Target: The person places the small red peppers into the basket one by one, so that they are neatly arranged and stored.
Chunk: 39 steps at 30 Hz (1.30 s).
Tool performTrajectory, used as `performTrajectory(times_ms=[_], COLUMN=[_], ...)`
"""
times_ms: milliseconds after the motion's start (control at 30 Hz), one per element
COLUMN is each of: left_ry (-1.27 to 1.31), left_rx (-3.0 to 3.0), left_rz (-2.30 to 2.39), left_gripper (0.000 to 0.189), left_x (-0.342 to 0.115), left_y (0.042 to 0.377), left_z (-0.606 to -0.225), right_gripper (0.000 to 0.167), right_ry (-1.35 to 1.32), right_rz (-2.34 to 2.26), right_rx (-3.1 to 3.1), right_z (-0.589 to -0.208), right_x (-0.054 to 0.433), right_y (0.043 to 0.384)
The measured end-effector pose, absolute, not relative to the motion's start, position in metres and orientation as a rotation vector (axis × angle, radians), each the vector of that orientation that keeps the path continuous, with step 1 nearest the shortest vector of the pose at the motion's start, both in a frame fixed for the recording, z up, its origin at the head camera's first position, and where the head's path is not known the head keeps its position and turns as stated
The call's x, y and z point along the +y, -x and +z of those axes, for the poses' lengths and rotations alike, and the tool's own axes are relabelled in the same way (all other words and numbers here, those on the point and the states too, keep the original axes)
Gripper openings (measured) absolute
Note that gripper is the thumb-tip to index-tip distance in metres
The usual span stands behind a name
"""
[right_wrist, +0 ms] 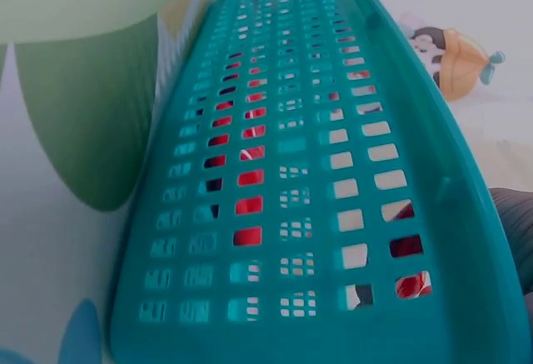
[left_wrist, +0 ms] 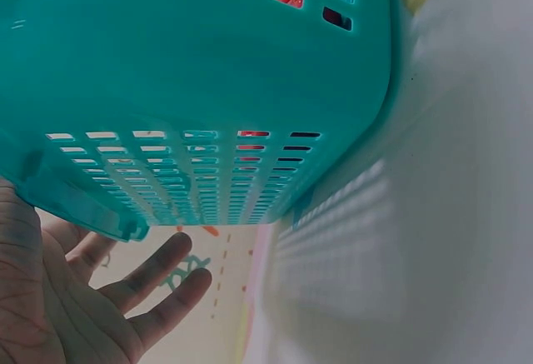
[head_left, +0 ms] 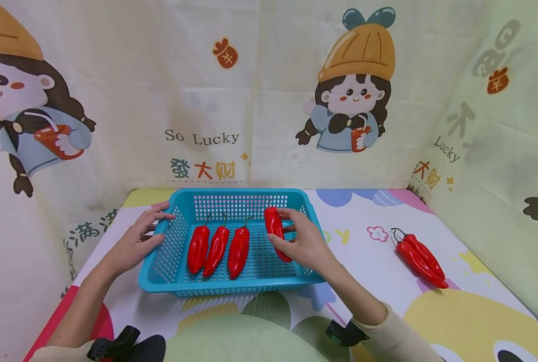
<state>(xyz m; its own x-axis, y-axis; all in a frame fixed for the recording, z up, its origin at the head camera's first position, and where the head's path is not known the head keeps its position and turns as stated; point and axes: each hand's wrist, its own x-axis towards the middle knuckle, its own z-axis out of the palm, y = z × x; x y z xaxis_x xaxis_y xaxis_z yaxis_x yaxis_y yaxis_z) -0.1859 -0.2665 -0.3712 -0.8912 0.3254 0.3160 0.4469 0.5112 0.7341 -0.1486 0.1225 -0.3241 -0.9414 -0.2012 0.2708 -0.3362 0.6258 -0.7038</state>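
A blue-green plastic basket (head_left: 205, 284) with slotted walls stands on the table. Inside, toward its left and middle, lie several red chili peppers (head_left: 239, 253) side by side, stems away from me. My right hand (head_left: 306, 241) pinches another red chili pepper (head_left: 273, 223) between thumb and fingers, over the right part of the basket. At the left end, my left hand (head_left: 139, 237) rests its fingers on the basket's rim; the left wrist view shows the same hand (left_wrist: 92, 306) with fingers extended beside the basket wall (left_wrist: 200, 72). The basket wall (right_wrist: 291, 147) hides the right hand's grip in the right wrist view.
Two red chili peppers (head_left: 420, 260) lie together on the patterned tablecloth (head_left: 355, 271), right of the basket. A cartoon-printed cloth (head_left: 269, 100) hangs close behind the table, and another side of it (head_left: 490, 166) rises along the right edge.
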Motion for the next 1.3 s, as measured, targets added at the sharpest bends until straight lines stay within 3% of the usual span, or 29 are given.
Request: performTrajectory(times_ms=[733,933,1300], left_ry=[0.669,0.672,0.671], left_rx=[-2.610,-2.610,-2.613], left_rz=[-1.340,-1.340,-1.323], left_gripper=[0.055,0.055,0.055], left_x=[-0.266,-0.266,-0.267], left_y=[0.186,0.185,0.186], left_z=[-0.370,-0.369,-0.369], right_gripper=[0.066,0.058,0.060], right_ry=[-0.483,-0.426,-0.235], right_rz=[1.219,1.301,1.464], right_rx=[-2.867,-2.963,-3.046], right_z=[-0.336,-0.338,-0.339], right_x=[0.111,0.111,0.110], right_y=[0.156,0.156,0.164])
